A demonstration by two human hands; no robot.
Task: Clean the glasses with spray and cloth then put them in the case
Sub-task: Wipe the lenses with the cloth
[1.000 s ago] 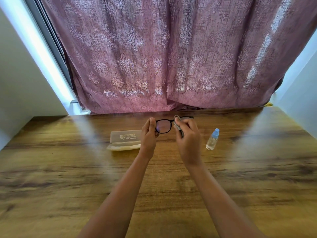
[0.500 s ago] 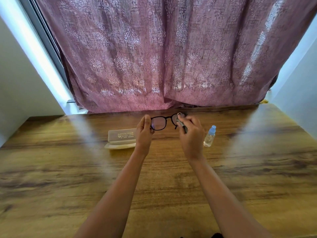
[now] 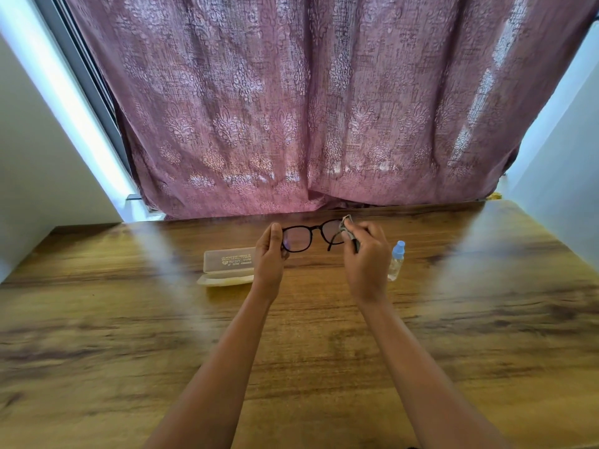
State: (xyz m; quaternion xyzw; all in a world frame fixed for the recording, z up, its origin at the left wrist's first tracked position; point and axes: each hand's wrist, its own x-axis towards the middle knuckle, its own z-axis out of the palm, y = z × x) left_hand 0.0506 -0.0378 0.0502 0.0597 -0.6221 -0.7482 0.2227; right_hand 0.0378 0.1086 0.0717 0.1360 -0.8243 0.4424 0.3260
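Black-framed glasses point(image 3: 306, 235) are held up above the far part of the wooden table point(image 3: 324, 335). My left hand point(image 3: 269, 254) grips the left end of the frame. My right hand point(image 3: 366, 254) pinches a small grey cloth point(image 3: 348, 225) over the right lens, so that lens is partly hidden. A translucent glasses case point(image 3: 227, 265) lies open on the table just left of my left hand. A small clear spray bottle point(image 3: 396, 260) with a blue cap stands upright just right of my right hand.
A patterned mauve curtain point(image 3: 308, 108) hangs behind the table's far edge. White walls close in at left and right, with a bright window strip at the upper left. Bare wood lies between me and the objects.
The glasses have shifted a little right and turned more face-on to me. The cloth stays on the right lens while my right hand keeps rubbing. Case and bottle have not moved.
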